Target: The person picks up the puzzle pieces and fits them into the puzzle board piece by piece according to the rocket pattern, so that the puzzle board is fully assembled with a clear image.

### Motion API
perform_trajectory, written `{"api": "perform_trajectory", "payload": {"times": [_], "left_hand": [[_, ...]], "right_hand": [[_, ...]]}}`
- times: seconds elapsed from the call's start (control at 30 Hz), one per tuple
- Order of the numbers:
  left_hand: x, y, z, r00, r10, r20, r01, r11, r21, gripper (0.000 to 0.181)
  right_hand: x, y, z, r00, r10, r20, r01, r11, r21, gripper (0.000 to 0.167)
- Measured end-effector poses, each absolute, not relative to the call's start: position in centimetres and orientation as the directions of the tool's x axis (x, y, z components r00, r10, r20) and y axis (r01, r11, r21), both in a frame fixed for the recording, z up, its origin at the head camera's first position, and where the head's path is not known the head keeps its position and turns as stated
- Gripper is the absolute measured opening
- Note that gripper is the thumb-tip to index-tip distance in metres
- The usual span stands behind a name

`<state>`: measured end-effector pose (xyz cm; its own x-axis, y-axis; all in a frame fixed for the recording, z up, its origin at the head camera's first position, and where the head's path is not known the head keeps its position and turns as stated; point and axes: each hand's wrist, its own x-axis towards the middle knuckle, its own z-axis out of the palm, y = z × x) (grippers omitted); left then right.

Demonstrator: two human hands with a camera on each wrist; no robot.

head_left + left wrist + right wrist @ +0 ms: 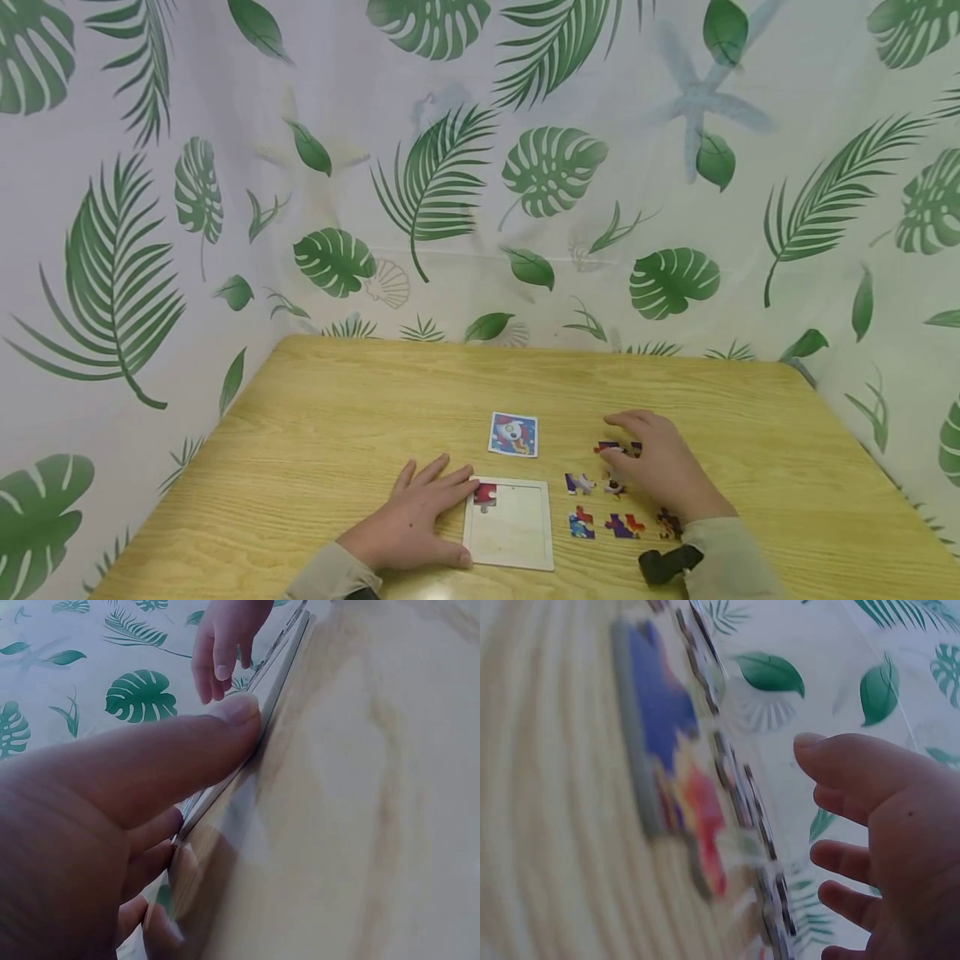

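Note:
A square puzzle tray lies on the table with one red puzzle piece in its upper left corner. Along the tray's left side my left hand rests, fingers spread, thumb and fingertips touching the edge. In the left wrist view the thumb presses the tray's rim. My right hand hovers over loose jigsaw pieces, fingers loosely bent and holding nothing visible. Around it lie a purple-and-white piece, a blue-and-red piece and a purple-and-orange piece. The hand partly covers others.
Behind the tray lies a small picture card of a rocket-like shape on blue. The wooden table meets a leaf-patterned curtain at the back and left. A black band sits on the right wrist.

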<state>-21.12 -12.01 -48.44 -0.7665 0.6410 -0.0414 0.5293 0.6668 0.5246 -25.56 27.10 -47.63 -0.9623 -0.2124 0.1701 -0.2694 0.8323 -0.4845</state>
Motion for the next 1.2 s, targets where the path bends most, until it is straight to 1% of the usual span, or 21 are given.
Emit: {"api": "perform_trajectory", "payload": {"times": [0.13, 0.43, 0.7, 0.9, 1.2], "left_hand": [[-21.1, -12.0, -48.5, -0.766, 0.642, -0.038, 0.529, 0.663, 0.529, 0.094], [-21.1, -12.0, -48.4, -0.768, 0.639, -0.039, 0.528, 0.667, 0.526, 0.094], [-21.1, -12.0, -48.3, -0.766, 0.642, -0.042, 0.528, 0.664, 0.53, 0.093], [-21.0, -12.0, -48.5, -0.769, 0.638, -0.039, 0.527, 0.666, 0.528, 0.093], [-21.0, -12.0, -48.5, -0.771, 0.635, -0.041, 0.524, 0.671, 0.524, 0.093]], "right_hand": [[-25.5, 28.5, -48.0, -0.969, -0.199, 0.145, -0.245, 0.839, -0.486, 0.064], [-25.6, 29.1, -48.6, -0.967, -0.204, 0.155, -0.253, 0.856, -0.452, 0.054], [-25.5, 29.0, -48.9, -0.963, -0.205, 0.172, -0.261, 0.866, -0.427, 0.039], [-25.4, 28.8, -49.0, -0.957, -0.216, 0.194, -0.279, 0.866, -0.415, 0.036], [-25.5, 28.9, -49.1, -0.96, -0.214, 0.18, -0.271, 0.867, -0.419, 0.035]]}}
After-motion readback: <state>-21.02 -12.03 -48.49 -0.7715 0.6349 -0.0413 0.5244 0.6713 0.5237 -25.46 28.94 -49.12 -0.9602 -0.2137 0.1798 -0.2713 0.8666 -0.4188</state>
